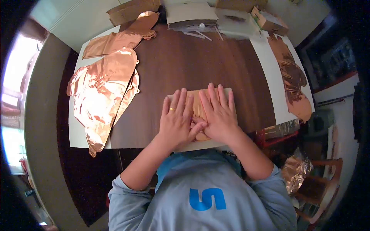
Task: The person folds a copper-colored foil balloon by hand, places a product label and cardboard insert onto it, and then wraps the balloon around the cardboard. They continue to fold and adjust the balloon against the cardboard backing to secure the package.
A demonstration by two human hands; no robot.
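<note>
Both of my hands lie flat, palms down, near the table's front edge. My left hand [179, 117], with a ring on one finger, rests on the left part of a flat copper-coloured piece [196, 104]. On its right part is my right hand [219, 111]. The fingers of both hands are stretched out, and the thumbs meet or nearly meet in the middle. Under the piece, a pale sheet [228, 91] shows at the corners. My palms hide much of the piece.
Shiny copper-coloured foil shapes [102, 86] lie at the left on the brown table [200, 61]. Another copper-coloured strip [289, 77] lies along the right edge. Cardboard boxes [189, 13] stand at the back. A wooden chair [327, 188] with crumpled foil [296, 169] nearby is at lower right.
</note>
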